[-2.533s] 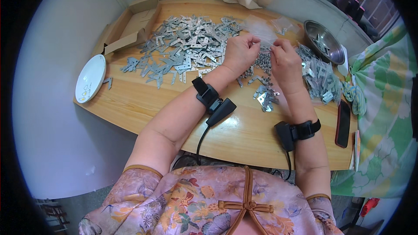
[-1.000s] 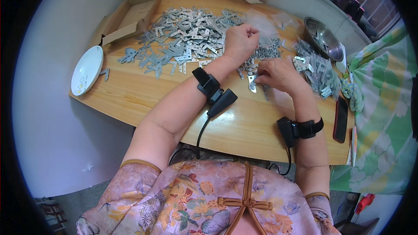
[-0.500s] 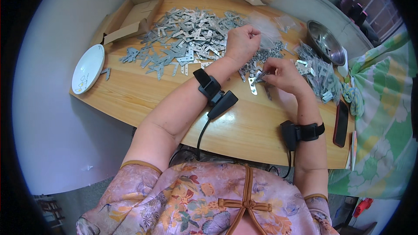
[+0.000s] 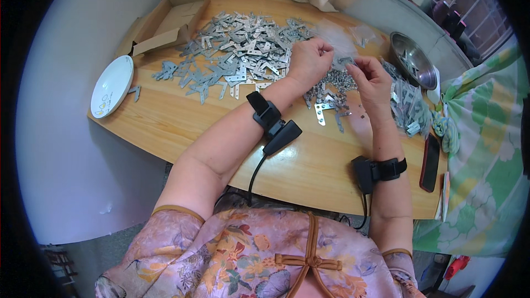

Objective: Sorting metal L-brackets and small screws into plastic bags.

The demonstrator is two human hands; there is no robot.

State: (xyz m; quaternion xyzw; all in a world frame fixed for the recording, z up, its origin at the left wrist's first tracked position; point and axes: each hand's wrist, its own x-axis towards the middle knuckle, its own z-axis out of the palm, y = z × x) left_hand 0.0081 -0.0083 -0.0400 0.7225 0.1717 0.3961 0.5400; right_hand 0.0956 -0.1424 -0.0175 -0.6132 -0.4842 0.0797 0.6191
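Note:
My left hand point(image 4: 309, 60) is closed over a small clear plastic bag point(image 4: 338, 40) at the far middle of the wooden table point(image 4: 182, 121). My right hand point(image 4: 372, 80) is close beside it, fingertips pinched on a small metal piece at the bag's edge. Under both hands lies a heap of small screws point(image 4: 337, 84), with a flat metal bracket point(image 4: 320, 113) just in front of it. A wide spread of grey metal brackets point(image 4: 237, 49) lies to the left of my hands. Both wrists carry black strapped devices with cables.
A white plate point(image 4: 112, 85) sits at the table's left edge, an open cardboard box point(image 4: 165, 19) behind it. A steel bowl point(image 4: 413, 60) and more bagged brackets point(image 4: 406, 102) are at the right. A dark phone point(image 4: 429, 161) lies near the right front edge.
My right hand dipped down to the screw heap and has come back up beside the left hand at the bag. The left hand stayed on the bag.

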